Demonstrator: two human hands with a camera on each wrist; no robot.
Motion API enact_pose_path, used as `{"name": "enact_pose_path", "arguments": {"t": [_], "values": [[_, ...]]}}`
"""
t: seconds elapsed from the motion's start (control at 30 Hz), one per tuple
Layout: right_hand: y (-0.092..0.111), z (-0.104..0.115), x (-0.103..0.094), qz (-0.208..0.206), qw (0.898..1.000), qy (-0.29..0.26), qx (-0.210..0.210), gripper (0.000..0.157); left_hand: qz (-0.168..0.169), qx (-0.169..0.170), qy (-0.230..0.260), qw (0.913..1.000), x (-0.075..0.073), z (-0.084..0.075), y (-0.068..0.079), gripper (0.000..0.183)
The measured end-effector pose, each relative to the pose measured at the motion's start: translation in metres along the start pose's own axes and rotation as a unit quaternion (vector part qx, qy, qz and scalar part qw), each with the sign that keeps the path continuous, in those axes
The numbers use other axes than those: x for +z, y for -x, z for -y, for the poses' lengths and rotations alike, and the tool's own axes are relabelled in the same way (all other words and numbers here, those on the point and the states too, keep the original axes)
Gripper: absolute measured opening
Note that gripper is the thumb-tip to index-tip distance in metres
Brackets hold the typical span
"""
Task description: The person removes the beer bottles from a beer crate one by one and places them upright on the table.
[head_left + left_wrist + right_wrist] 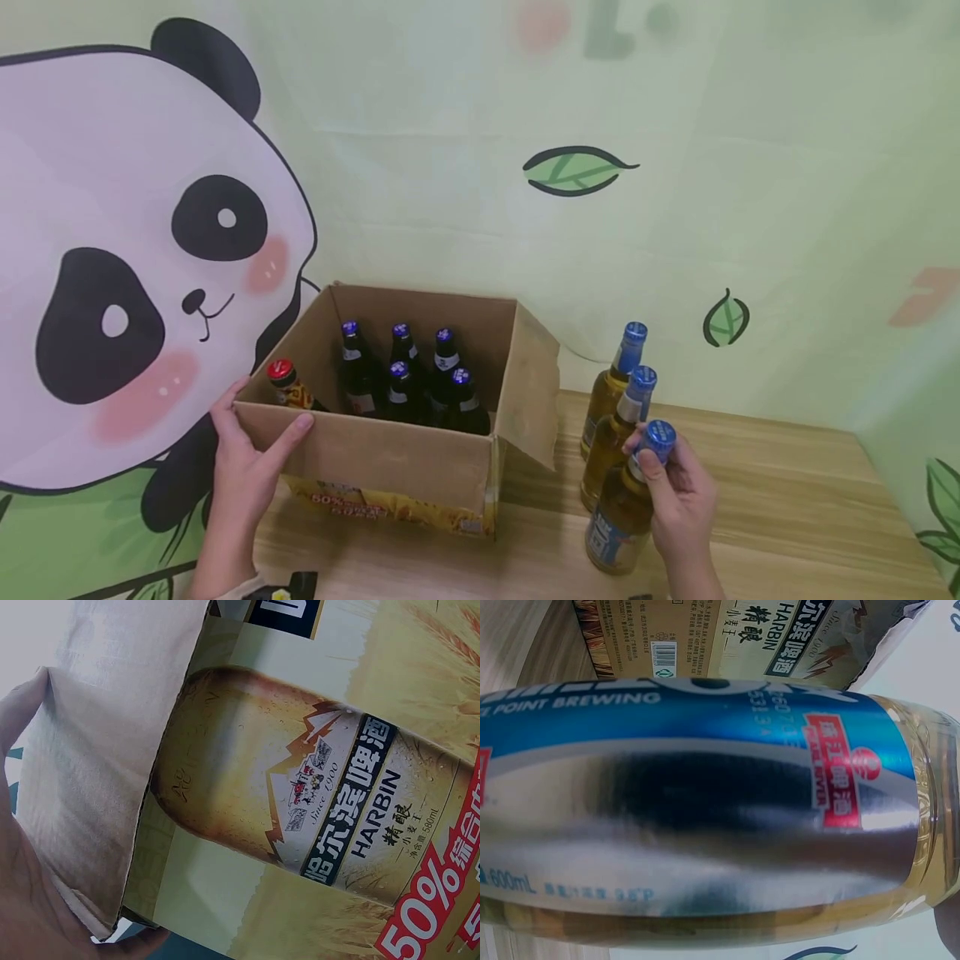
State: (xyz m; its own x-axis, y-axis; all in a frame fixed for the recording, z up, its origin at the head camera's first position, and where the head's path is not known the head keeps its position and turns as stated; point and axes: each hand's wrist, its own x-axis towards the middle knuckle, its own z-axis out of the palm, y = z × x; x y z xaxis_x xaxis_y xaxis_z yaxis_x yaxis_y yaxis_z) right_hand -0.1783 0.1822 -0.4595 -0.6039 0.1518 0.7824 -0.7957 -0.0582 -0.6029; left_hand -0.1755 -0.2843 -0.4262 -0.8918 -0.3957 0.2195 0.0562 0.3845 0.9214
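My left hand [247,471] grips the front left corner of an open cardboard beer box [405,454], thumb over the front flap. In the left wrist view, that hand holds the bare cardboard flap [105,750] beside the printed bottle picture. My right hand [686,496] holds a blue-capped beer bottle [617,529] by its neck, right of the box. Its blue and silver label [705,802] fills the right wrist view. Whether its base touches the table cannot be told. Inside the box stand several dark blue-capped bottles [354,371] and one red-capped bottle [283,375].
Two more blue-capped amber bottles, a nearer one [606,462] and a farther one [603,400], stand in a row behind the held bottle. The box's right flap [531,392] sticks outward toward them. A wood-grain table [787,500] lies below, against a panda-printed backdrop [420,167].
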Motion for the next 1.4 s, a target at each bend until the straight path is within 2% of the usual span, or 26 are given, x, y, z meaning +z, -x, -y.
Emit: {"name": "enact_pose_path", "arguments": {"t": [0.3, 0.8, 1.17, 1.27, 1.4], "values": [[-0.001, -0.002, -0.001, 0.005, 1.0, -0.012, -0.01, 0.021, 0.001, -0.009, -0.004, 1.0, 0.0, 0.0, 0.0, 0.097], [-0.001, 0.0, 0.0, 0.001, 1.0, -0.018, 0.002, 0.021, 0.008, -0.003, 0.002, 1.0, 0.0, -0.002, -0.003, 0.098], [-0.002, -0.001, 0.003, 0.004, 1.0, -0.02, -0.011, 0.021, -0.003, 0.001, 0.002, 1.0, -0.003, 0.001, 0.0, 0.096], [-0.002, 0.002, 0.002, 0.007, 1.0, -0.025, 0.008, 0.022, -0.002, 0.001, 0.002, 1.0, -0.003, 0.0, 0.0, 0.096], [-0.006, 0.013, -0.004, 0.016, 0.997, -0.005, 0.08, 0.021, 0.003, 0.004, -0.004, 1.0, -0.001, 0.0, 0.0, 0.096]]}}
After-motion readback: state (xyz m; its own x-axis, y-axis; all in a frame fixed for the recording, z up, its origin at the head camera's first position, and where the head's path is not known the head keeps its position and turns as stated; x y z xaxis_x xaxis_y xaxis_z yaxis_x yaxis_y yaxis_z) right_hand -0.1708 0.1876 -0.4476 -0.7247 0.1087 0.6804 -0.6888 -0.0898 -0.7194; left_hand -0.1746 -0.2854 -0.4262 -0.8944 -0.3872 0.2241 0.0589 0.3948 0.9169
